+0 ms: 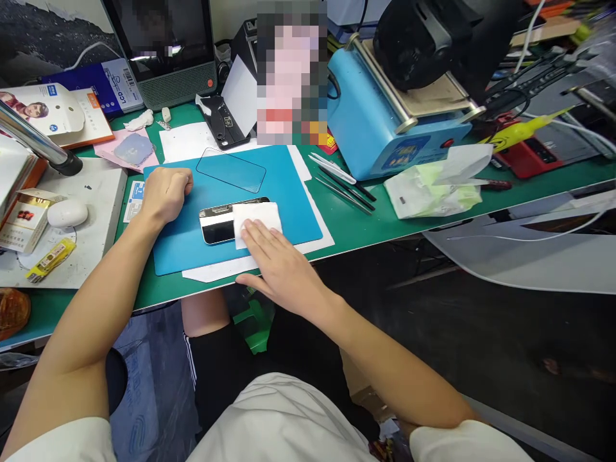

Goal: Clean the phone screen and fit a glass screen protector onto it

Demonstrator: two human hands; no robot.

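My right hand (282,260) lies with its fingers stretched flat on a white wipe (256,218), pressing it against a phone (216,226). The wipe covers the phone's right part; its left end shows a dark, shiny panel and some bare inner parts. Under the phone is a blue mat (289,186). My left hand (166,192) is closed in a fist and rests on the mat's left side, beside the phone. No object shows in that fist. Above the phone, a clear glass panel with a thin black border (231,170) lies on the mat.
Tweezers (344,192) and other slim tools lie right of the mat. Beyond them are a wipes packet (428,196) and a blue machine (385,147). A phone back with a raised white card (226,122) stands behind the mat. At left, a white plate (96,237) bears small items.
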